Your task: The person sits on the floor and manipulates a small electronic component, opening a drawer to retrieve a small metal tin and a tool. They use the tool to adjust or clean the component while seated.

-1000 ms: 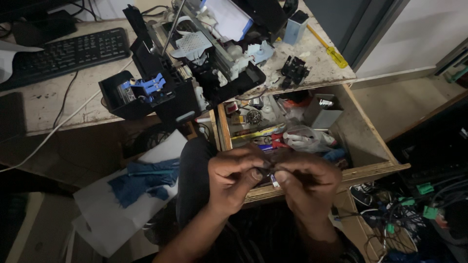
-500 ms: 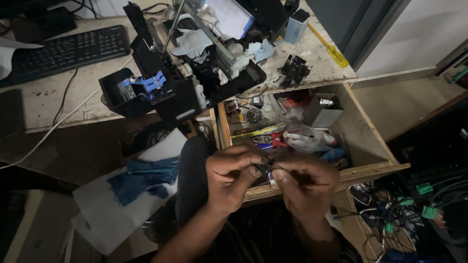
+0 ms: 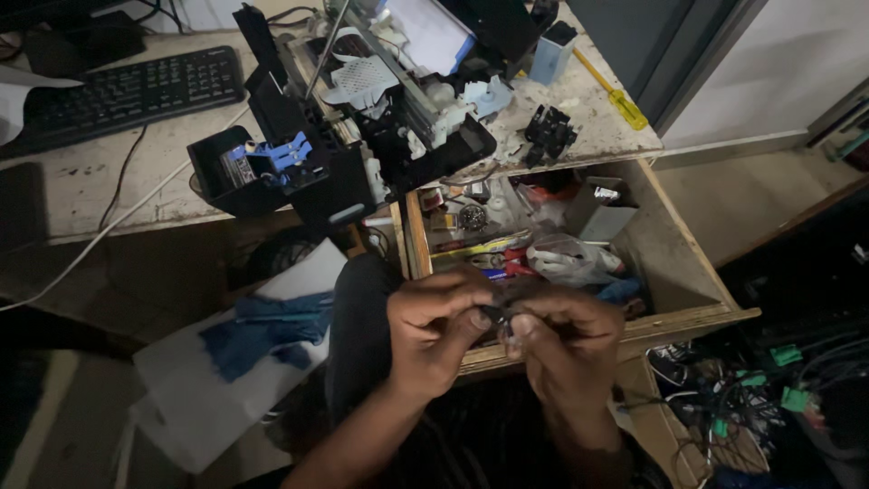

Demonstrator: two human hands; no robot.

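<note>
My left hand (image 3: 433, 330) and my right hand (image 3: 563, 349) meet in front of my lap, fingertips pinched together on a small dark part (image 3: 501, 317) between them. The part is mostly hidden by my fingers and its shape is unclear. Both hands hover just before the front edge of an open wooden drawer (image 3: 688, 317). On the desk above stands a dismantled black printer (image 3: 362, 127) with a blue piece inside its left section.
The drawer holds several loose items, a plastic bag (image 3: 570, 261) and a small box (image 3: 599, 210). A black keyboard (image 3: 118, 91) lies at the desk's left, a yellow screwdriver (image 3: 615, 95) at its right. A blue cloth on white sheets (image 3: 262, 326) lies on the floor; cables (image 3: 751, 398) at right.
My hands stay pinched on the small part, with only slight finger shifts. The view has barely moved.
</note>
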